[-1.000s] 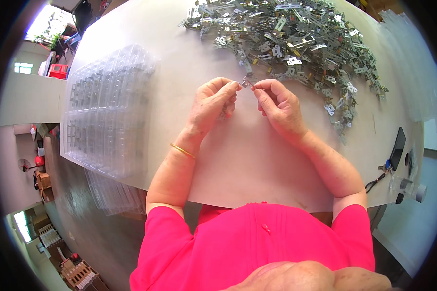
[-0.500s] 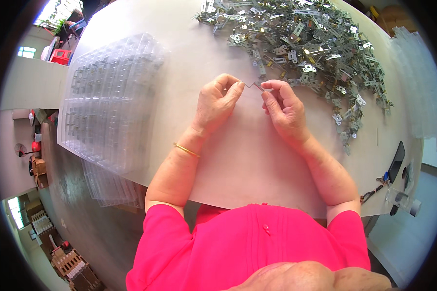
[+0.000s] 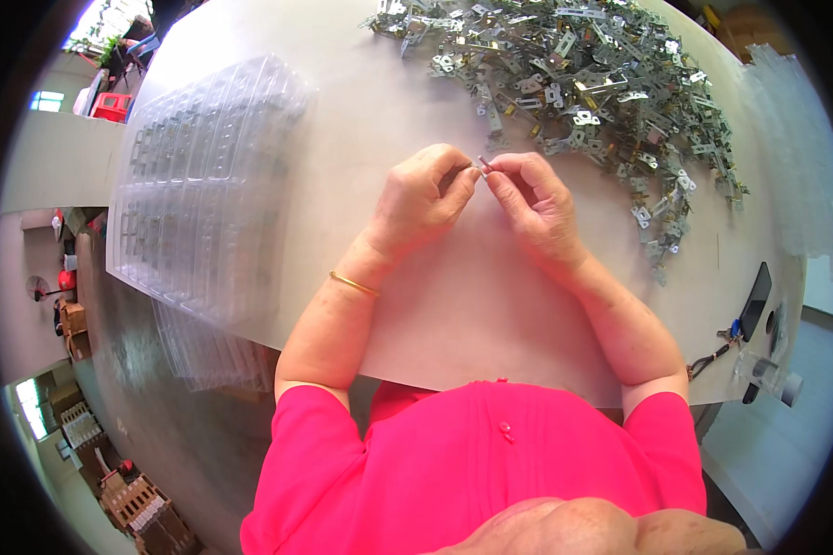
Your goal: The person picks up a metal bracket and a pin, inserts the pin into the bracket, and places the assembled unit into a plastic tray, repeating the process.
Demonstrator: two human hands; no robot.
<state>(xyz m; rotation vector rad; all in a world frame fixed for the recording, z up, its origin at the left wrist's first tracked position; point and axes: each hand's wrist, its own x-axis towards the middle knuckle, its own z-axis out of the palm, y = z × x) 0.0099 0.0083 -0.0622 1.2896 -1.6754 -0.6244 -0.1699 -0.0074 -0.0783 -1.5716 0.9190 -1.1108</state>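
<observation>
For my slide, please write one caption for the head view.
Left hand and right hand pinch small thin pieces near a heap of metal parts, clear plastic trays to the left.

The hands mostly hide the tiny pieces they hold, and the top edge crops the metal pile.

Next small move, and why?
Probably hold the left hand steady and nudge the metal piece in the right hand toward it: both hands are pinched and almost meet above the table, with the piece between them. Whether it already touches another part is too small to tell.
</observation>
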